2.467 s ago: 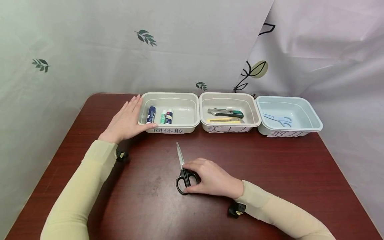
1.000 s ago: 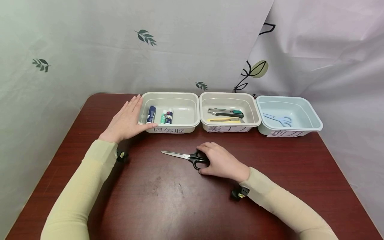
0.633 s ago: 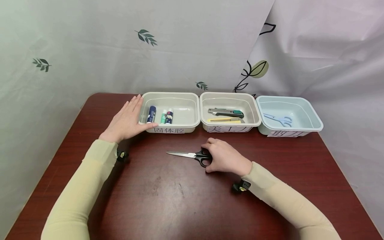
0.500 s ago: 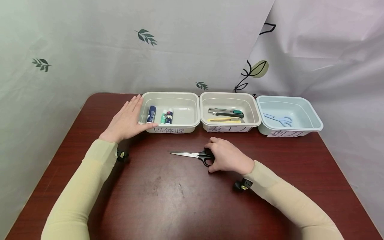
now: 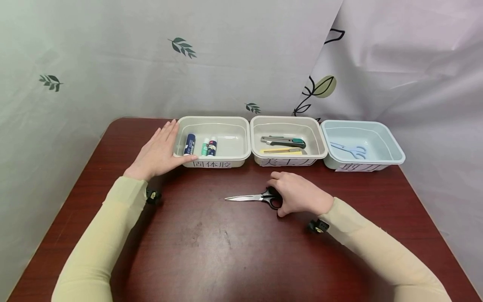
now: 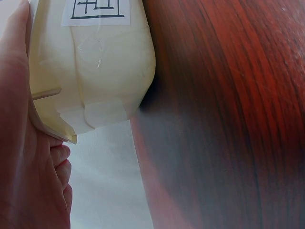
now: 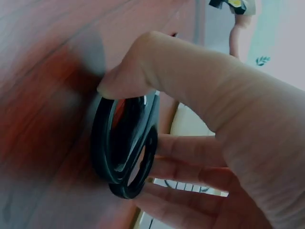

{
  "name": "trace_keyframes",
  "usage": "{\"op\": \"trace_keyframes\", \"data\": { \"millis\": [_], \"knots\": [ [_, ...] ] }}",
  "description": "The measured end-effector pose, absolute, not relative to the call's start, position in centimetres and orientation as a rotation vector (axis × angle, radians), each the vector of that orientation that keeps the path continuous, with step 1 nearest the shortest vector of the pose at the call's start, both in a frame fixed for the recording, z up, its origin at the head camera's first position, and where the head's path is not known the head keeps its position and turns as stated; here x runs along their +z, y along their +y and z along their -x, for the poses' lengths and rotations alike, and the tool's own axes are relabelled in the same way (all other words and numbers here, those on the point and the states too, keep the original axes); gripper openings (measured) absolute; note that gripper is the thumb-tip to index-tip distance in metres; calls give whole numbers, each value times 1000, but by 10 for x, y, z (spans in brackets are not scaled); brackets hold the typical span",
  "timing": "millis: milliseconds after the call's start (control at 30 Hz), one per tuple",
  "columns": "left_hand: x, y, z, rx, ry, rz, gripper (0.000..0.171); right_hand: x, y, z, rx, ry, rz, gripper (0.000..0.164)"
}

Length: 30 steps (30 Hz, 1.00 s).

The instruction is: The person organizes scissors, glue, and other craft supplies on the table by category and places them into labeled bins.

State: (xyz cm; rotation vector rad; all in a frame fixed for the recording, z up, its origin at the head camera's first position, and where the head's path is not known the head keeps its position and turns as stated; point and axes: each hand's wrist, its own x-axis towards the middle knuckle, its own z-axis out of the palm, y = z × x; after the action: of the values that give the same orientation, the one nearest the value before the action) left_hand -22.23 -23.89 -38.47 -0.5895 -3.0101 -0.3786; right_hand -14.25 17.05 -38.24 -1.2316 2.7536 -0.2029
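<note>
Black-handled steel scissors (image 5: 256, 197) are lying on the dark red wooden worktop (image 5: 211, 251), in front of the middle tray, blades closed and pointing to your left. Your right hand (image 5: 299, 193) is curling over the handle loops; in the right wrist view the thumb and fingers (image 7: 190, 157) are pinching the black loops (image 7: 126, 148) from both sides, so this grip is closing on the scissors.

Your left hand (image 5: 158, 150) is lying flat, fingers straight, with the thumb and palm edge touching the left wall of the cream plastic tray (image 5: 213, 121) at the far left of the row. That grip is holding nothing. In the left wrist view the palm (image 6: 21, 157) is pressing against the tray corner (image 6: 90, 71).

Inside the cream tray three glue sticks (image 5: 201, 146) are lying side by side. Just beside it, a second cream tray (image 5: 287, 121) is holding a grey and green utility knife (image 5: 284, 141) and a yellow utility knife (image 5: 281, 151). At the far right, a pale blue plastic tray (image 5: 392, 144) is holding pale blue scissors (image 5: 349, 149). Each tray is carrying a white paper label on its front. A pale leaf-print curtain (image 5: 226, 54) is hanging behind the worktop.
</note>
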Motion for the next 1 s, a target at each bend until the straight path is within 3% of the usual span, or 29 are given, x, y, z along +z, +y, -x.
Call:
{"op": "trace_keyframes", "data": {
  "millis": [500, 1000],
  "knots": [
    [-384, -239, 222, -381, -3009, 594, 119, -351, 211, 149, -485, 2915, 1221, 65],
    [-384, -238, 222, -376, -3014, 598, 119, -318, 279, 179, -501, 3152, 860, 69]
  ]
}}
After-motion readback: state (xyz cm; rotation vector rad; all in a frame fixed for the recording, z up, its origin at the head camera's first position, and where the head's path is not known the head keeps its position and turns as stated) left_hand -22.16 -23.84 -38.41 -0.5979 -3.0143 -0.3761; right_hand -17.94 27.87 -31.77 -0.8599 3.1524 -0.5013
